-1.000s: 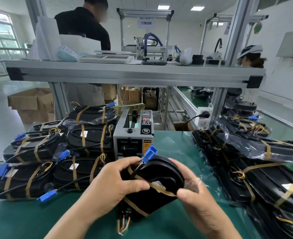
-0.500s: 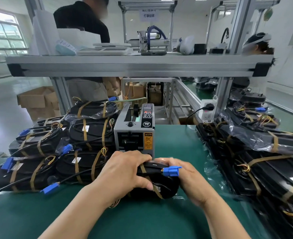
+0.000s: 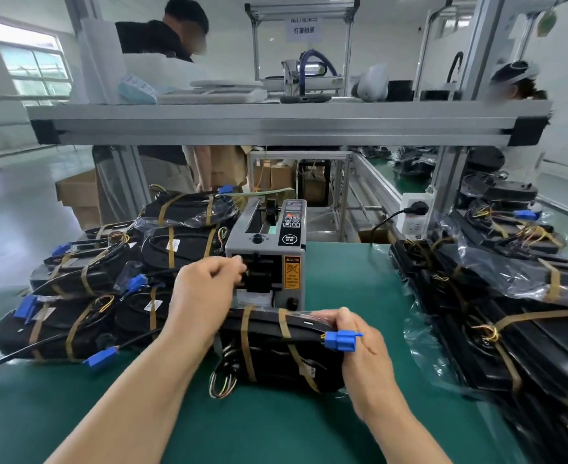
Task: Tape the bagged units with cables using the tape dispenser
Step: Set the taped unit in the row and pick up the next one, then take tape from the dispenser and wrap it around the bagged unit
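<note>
Bagged unit [image 3: 276, 356] before tape dispenser [image 3: 265, 244], between side stacks [image 3: 85, 296].

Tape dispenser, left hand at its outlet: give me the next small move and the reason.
Probably draw a strip out of the tape dispenser and bring it down onto the bagged unit. The left hand has its fingers curled at the outlet, though no strip shows plainly, while the right hand holds the unit's edge beside the blue connector, just in front.
</note>
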`<act>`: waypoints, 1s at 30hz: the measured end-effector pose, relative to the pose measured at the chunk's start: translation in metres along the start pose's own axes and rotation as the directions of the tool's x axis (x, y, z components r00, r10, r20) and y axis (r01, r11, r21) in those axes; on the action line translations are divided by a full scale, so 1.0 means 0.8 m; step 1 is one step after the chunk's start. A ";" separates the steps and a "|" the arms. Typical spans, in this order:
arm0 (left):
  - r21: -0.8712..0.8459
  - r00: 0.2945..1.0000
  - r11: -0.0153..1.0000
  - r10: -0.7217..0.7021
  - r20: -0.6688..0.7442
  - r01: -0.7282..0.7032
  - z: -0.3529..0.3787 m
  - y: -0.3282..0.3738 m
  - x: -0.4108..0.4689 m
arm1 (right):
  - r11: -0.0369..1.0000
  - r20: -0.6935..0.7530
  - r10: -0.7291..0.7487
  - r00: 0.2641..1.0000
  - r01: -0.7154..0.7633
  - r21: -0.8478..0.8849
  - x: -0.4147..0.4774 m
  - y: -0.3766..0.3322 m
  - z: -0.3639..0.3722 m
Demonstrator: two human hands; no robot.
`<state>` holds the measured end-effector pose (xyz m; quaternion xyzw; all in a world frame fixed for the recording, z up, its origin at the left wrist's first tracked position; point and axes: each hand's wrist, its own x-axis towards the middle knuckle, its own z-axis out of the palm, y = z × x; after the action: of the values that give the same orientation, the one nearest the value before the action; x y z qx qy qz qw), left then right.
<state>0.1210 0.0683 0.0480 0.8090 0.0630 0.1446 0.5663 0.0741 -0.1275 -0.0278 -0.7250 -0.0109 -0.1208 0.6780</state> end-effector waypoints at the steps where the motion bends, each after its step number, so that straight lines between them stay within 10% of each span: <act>1: -0.070 0.986 0.983 -0.166 0.027 0.167 0.001 0.001 0.013 | 1.000 -0.015 0.007 1.000 -0.007 0.003 0.000 0.000 0.000; 4: -0.178 0.870 0.861 -0.431 0.240 0.476 0.013 0.006 0.036 | 1.000 -0.050 0.020 0.999 -0.020 0.003 -0.001 -0.003 0.003; 10: -0.334 0.776 0.703 -0.534 0.336 0.628 0.040 0.004 0.061 | 0.998 -0.187 0.060 0.981 -0.059 0.012 0.004 0.002 -0.006; 30: -0.501 0.786 0.621 -0.573 0.234 0.602 0.052 -0.042 0.071 | 0.999 -0.313 0.020 0.949 -0.028 -0.020 -0.012 0.000 0.010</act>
<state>0.1899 0.0579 0.0130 0.5484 0.2646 -0.0574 0.7912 0.0659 -0.1181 -0.0297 -0.7050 0.1072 -0.2260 0.6637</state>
